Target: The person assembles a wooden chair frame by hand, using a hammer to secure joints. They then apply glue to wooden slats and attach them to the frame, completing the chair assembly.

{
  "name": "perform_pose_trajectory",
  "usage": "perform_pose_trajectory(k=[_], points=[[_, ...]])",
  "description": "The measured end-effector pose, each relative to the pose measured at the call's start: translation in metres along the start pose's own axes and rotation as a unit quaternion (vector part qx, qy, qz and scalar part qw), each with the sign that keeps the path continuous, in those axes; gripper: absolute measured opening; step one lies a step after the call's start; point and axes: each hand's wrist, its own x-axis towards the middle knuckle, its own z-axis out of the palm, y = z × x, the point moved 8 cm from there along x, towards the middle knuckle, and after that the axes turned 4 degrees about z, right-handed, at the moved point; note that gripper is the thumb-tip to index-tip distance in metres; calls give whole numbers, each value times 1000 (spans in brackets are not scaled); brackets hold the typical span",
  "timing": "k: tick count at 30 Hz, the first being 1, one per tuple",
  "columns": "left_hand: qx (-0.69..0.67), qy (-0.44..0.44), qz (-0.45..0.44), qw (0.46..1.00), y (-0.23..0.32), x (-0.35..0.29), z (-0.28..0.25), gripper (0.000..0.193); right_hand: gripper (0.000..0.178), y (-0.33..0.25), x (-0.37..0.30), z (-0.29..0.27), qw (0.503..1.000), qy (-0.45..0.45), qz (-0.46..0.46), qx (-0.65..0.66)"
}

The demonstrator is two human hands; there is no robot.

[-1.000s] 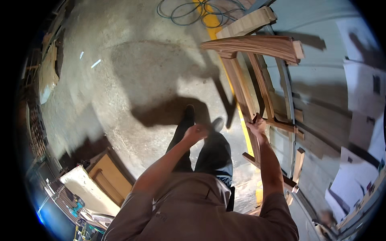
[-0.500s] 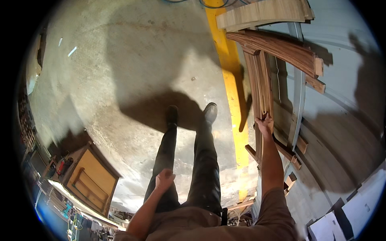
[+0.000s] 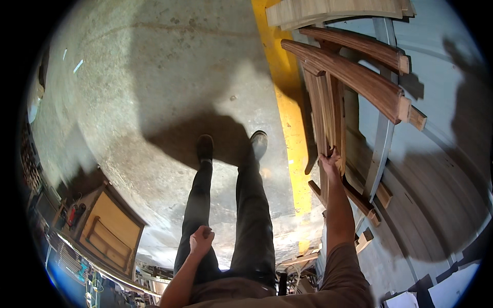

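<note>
My right hand (image 3: 330, 162) is closed around the long upright of a dark striped wooden frame (image 3: 319, 110) at the right. A thick curved rail (image 3: 346, 74) with pale end blocks crosses the frame's far end. Just behind it, another dark curved rail (image 3: 357, 46) belongs to a similar piece nearer the wall. Some of the fingers of my right hand are hidden by the wood. My left hand (image 3: 201, 241) hangs in front of my thigh, fingers curled in, and nothing shows in it.
Pale curved boards (image 3: 334, 13) lean beyond the frames. A corrugated metal wall (image 3: 426, 169) with a metal rail (image 3: 382, 128) runs along the right. A yellow stripe (image 3: 287, 113) marks the concrete floor (image 3: 179, 66). At lower left stands a wooden cabinet (image 3: 110, 228).
The held frame's far end has come away from the similar piece behind it, swinging toward me, so a gap shows between the two curved rails. My left hand has dropped slightly.
</note>
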Motion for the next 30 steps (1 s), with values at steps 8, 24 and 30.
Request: perform_pose_trajectory(k=[8,24,30], points=[[31,3,-5,1000,10,15,16,23,85,40,81,-33,995,-68,43,-67],[-10,23,-49,998,-19,-1,49,21,74,-122,99,-3,899,67,-55,-429],[-67,-3,-42,997,1,2,47,19,52,-146,109,1,878,91,-43,-469]])
